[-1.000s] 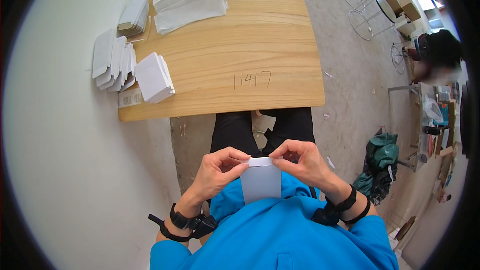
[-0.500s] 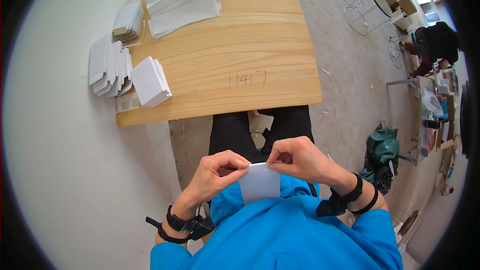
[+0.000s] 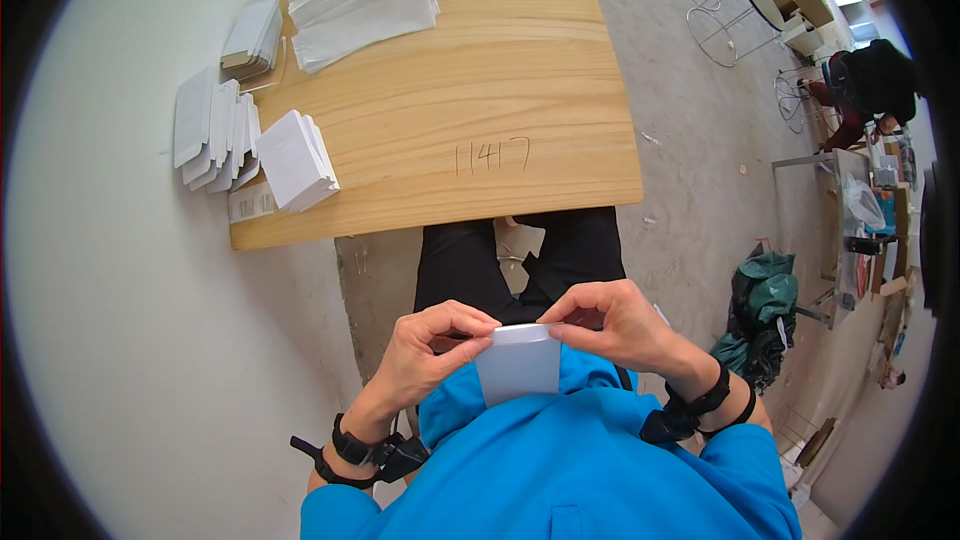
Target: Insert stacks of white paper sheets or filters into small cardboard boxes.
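Note:
A small white paper box (image 3: 518, 370) stands upright in front of my blue shirt, its lower end against the cloth at my lap. My left hand (image 3: 430, 345) pinches the top left corner between thumb and forefinger. On the opposite corner, the thumb and forefinger of my right hand (image 3: 615, 325) are closed. Between the fingertips a narrow bright flap (image 3: 520, 335) runs along the top edge. The inside of the box cannot be seen.
Ahead is a wooden table (image 3: 480, 70) with handwritten marks. On its left side lie a stack of white boxes (image 3: 295, 162), flat white cartons (image 3: 215, 130), another carton stack (image 3: 252, 35) and a pile of white sheets (image 3: 365, 5). Dark green bags (image 3: 765, 300) sit on the floor; a person (image 3: 870, 90) is far right.
The top flap now shows as a wider, brighter band. My right hand has shifted slightly right, and its fingers have straightened a little. My left hand stays nearly in place.

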`<state>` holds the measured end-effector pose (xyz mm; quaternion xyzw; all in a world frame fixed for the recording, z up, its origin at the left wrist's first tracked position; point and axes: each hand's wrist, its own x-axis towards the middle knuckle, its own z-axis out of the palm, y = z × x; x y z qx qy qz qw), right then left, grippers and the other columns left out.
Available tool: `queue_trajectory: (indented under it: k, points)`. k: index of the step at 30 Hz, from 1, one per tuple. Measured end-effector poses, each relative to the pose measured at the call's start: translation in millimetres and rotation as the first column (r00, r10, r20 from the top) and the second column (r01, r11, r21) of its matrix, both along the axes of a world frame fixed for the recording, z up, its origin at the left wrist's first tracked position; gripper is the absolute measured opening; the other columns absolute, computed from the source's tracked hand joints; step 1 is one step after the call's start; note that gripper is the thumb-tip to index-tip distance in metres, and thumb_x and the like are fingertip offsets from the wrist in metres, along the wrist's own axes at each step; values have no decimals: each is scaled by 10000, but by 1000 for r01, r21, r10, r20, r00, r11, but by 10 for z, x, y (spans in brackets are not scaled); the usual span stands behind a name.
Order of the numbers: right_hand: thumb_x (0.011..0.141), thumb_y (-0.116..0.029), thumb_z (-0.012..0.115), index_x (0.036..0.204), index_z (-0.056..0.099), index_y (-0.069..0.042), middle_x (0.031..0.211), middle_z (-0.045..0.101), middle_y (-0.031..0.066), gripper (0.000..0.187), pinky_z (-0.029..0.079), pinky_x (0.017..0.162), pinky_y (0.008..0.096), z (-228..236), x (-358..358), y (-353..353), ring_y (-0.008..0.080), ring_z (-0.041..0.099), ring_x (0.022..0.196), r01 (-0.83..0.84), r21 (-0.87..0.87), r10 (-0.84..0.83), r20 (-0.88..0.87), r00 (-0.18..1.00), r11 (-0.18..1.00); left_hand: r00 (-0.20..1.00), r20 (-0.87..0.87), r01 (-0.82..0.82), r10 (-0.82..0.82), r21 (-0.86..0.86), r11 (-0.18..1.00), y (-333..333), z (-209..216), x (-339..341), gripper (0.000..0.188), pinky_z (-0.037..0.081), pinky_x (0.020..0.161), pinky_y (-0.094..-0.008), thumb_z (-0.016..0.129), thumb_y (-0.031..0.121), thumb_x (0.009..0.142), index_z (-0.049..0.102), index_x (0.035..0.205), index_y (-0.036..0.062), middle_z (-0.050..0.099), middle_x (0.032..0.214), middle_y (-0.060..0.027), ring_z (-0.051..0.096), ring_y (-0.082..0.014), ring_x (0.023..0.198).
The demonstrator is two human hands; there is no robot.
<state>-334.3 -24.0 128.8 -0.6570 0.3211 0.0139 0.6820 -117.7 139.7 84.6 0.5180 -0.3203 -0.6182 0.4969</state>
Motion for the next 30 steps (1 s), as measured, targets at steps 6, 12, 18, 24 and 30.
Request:
queue_trajectory:
  k: [6, 12, 18, 24, 30]
  points:
    - [855, -23, 703, 939, 726, 12, 862, 720, 119, 94, 563, 696, 298, 110, 61, -60, 191, 701, 767, -114, -151, 115, -2, 993, 982, 1000, 6, 6, -6, -18, 1000, 10, 28, -6, 157, 588, 824, -286, 692, 23, 914, 738, 1060, 59, 703, 1087, -127, 685, -184, 977]
    - [865, -42, 725, 984, 724, -19, 951, 721, 121, 122, 589, 707, 312, 37, -40, 171, 237, 717, 814, 1, -399, 77, 177, 981, 917, 998, 54, 18, -16, -43, 999, 52, 66, 15, 164, 581, 836, -295, 692, -9, 902, 737, 1047, 51, 701, 1094, -144, 683, -189, 989]
    - [811, -94, 792, 1029, 717, -39, 1019, 717, 120, 238, 614, 744, 315, -25, -139, 237, 238, 725, 879, 31, -481, 127, 291, 948, 876, 999, 37, 10, -7, -87, 996, 105, 62, -18, 184, 586, 858, -320, 711, -23, 879, 728, 1047, 50, 688, 1143, -168, 683, -209, 1021]
    - [780, -78, 814, 1073, 707, -56, 1026, 715, 118, 312, 617, 750, 315, -148, -173, 252, 242, 727, 889, 64, -475, 106, 322, 941, 877, 996, 94, 20, -11, -102, 995, 129, 44, -95, 284, 604, 905, -351, 745, -18, 841, 703, 1111, 58, 670, 1206, -144, 674, -228, 1087]
    - [821, -51, 776, 1137, 708, -57, 1074, 723, 126, 323, 610, 786, 309, -175, -192, 255, 224, 724, 917, 99, -367, 40, 353, 935, 925, 981, 192, 42, -21, -106, 993, 115, 33, -82, 288, 605, 901, -347, 740, -10, 846, 706, 1123, 62, 676, 1192, -134, 673, -232, 1088]
